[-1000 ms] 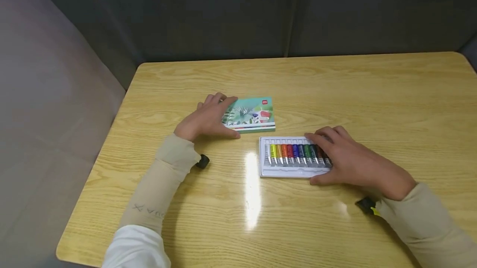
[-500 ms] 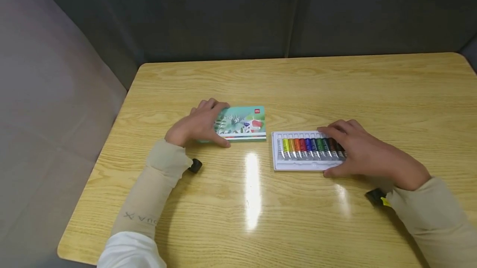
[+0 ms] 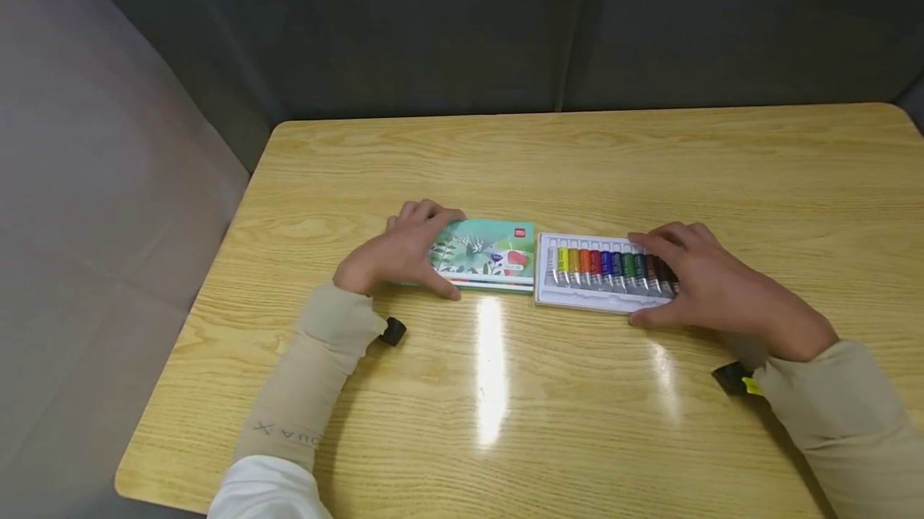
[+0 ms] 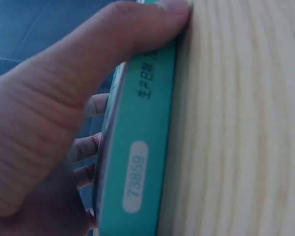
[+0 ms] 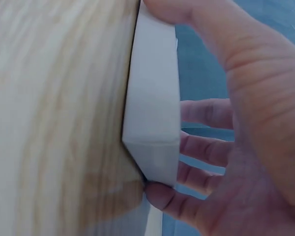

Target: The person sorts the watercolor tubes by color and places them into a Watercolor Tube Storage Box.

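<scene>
My left hand [image 3: 400, 250] grips the left part of a teal paint box cover [image 3: 484, 254] printed with flowers, thumb on its near side and fingers over the far side. In the left wrist view the thumb presses the teal side wall [image 4: 137, 162], marked 73859. A white tray of paint tubes [image 3: 606, 270] lies right beside the cover, its left end close to the cover's right end. Around the tray's right end my right hand [image 3: 711, 282] holds on, thumb near and fingers far. The right wrist view shows the tray's white side [image 5: 155, 88] low over the wood.
Both boxes are on a wooden table [image 3: 577, 423] with rounded corners. A dark curtain [image 3: 433, 30] stands behind its far edge, and a pale grey cloth [image 3: 94, 222] hangs at the left.
The tray has gone rightward and slightly away from me. The cover shifted left and toward me, then back right, so the two now lie end to end. Both hands keep their hold.
</scene>
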